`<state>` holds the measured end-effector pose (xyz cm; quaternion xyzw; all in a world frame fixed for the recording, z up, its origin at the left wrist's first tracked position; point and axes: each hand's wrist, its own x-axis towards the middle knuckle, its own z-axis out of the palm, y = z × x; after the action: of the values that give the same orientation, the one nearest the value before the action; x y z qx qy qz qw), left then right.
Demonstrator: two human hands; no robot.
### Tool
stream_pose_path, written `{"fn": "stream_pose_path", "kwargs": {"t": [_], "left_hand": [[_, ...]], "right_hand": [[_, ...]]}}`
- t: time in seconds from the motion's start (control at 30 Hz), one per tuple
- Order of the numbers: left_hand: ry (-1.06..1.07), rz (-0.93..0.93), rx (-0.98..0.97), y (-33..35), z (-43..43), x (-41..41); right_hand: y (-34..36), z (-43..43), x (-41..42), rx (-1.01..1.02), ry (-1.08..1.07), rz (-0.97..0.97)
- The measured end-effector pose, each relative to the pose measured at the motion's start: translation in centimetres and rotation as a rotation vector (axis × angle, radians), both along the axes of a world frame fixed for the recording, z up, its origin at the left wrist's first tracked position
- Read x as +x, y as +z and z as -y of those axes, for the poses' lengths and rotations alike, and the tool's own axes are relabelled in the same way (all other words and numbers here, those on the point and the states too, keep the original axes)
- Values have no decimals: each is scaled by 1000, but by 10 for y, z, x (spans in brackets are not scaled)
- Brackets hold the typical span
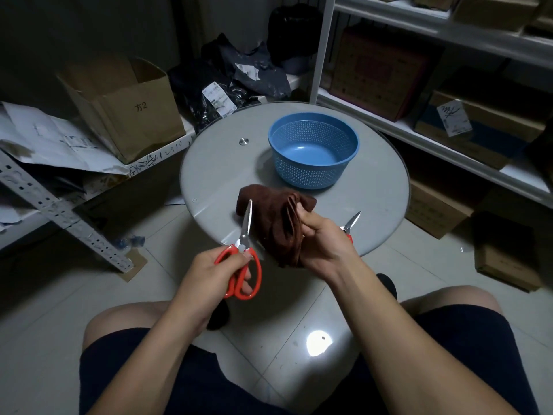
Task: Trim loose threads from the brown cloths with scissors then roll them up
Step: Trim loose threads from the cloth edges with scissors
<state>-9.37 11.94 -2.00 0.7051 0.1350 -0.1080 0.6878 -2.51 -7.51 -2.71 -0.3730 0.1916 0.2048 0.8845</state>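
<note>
**Trimming step: scissors poised beside the held cloth**

Step in hand: thread trimming, judged from the pose. No roll started; cloth is bunched, not flat.

Left hand [215,272]: fingers through the loops of the red-handled steel scissors [244,256], closed around the handles. Blades look together or nearly so; cannot tell for certain.

Right hand [321,235]: fingers clenched on the dark brown terry cloth [273,217], gathering it into folds. Cloth hangs above the near edge of the round grey glass-topped bench [215,163]; whether its far end rests on the top I cannot tell.

Orientation: scissors' long axis runs near-upright in view, tips pointing away from the person, just at the cloth's left edge. Cloth's long axis runs from the low tail near the wrist up and away toward the blue perforated plastic basket [312,149], which is empty.

A second pair of scissors [351,223] lies on the bench, mostly hidden by the right hand.

Next move, as I judge: find a loose thread at the edge, open the blades, bring the tips to it. No stray thread is discernible here.
</note>
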Motion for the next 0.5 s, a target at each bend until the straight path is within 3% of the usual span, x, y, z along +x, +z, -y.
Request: {"fn": "stream_pose_path", "kwargs": {"t": [0.2, 0.5], "left_hand": [[7, 43, 10, 8, 0, 6], [-91, 79, 231, 11, 1, 1]], "right_hand": [[-3, -5, -18, 18, 84, 114], [-5, -9, -30, -111, 236, 205]]}}
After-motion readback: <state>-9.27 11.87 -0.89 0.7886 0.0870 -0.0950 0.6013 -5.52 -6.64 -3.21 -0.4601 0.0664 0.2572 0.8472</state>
